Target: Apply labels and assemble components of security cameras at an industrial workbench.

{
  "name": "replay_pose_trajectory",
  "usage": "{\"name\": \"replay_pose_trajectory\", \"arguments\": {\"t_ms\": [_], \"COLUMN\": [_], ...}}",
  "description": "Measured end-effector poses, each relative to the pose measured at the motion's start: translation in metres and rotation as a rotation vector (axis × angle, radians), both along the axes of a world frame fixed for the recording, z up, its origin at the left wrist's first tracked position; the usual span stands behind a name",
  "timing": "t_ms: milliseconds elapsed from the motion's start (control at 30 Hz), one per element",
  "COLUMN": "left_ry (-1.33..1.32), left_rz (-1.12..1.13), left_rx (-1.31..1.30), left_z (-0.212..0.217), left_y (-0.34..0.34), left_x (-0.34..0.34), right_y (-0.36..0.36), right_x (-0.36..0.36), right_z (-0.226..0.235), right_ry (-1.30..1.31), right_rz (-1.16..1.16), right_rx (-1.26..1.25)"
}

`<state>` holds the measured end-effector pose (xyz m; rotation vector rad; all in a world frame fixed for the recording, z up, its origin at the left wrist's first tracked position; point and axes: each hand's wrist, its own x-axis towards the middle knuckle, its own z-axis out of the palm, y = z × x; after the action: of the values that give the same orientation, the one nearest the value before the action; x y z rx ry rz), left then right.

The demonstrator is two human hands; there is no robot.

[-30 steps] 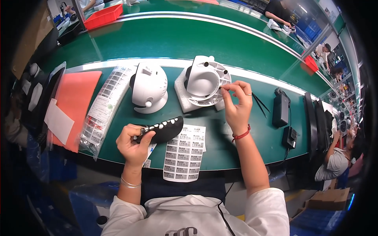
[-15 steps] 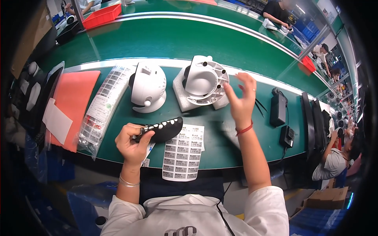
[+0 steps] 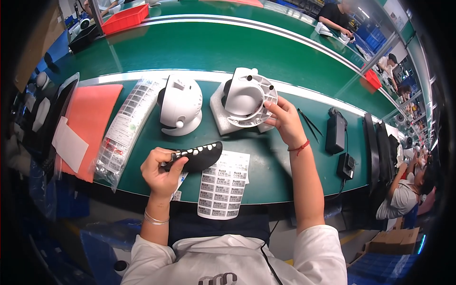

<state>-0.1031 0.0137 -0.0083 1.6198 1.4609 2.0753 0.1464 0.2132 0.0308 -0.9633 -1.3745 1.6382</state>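
The left hand (image 3: pixel 161 172) grips a curved black plastic strip with white pads (image 3: pixel 197 156) above the label sheet (image 3: pixel 224 184); the right hand (image 3: pixel 284 121) fingers pinch, perhaps steadying, the round white plastic housing (image 3: pixel 247 97) on its foam block (image 3: pixel 219 116).

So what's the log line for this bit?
left hand: holds black strip | right hand: touching white round housing on foam block | label sheet: flat on table
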Motion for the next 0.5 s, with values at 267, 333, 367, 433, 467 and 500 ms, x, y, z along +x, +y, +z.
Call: {"name": "replay_pose_trajectory", "arguments": {"t_ms": [267, 333, 367, 433, 467, 500], "left_ry": [0.005, 0.008, 0.029, 0.063, 0.071, 0.083], "left_rz": [0.025, 0.033, 0.047, 0.054, 0.044, 0.041], "left_rx": [0.016, 0.010, 0.001, -0.003, 0.016, 0.031], "left_z": [0.001, 0.003, 0.000, 0.001, 0.002, 0.002], "left_y": [-0.001, -0.002, -0.002, -0.001, 0.001, 0.000], "left_x": [-0.001, 0.001, 0.000, 0.002, 0.003, 0.001], "right_y": [-0.012, -0.021, -0.031, -0.061, -0.077, -0.098], "right_x": [-0.010, -0.013, -0.021, -0.030, -0.040, -0.055], "right_z": [-0.002, -0.002, 0.001, 0.008, 0.013, 0.029], "right_ry": [-0.097, -0.242, -0.273, -0.325, -0.330, -0.326], "right_rz": [-0.112, -0.343, -0.573, -0.578, -0.424, -0.160], "right_rx": [0.195, 0.498, 0.777, 1.166, 1.339, 1.382]}}
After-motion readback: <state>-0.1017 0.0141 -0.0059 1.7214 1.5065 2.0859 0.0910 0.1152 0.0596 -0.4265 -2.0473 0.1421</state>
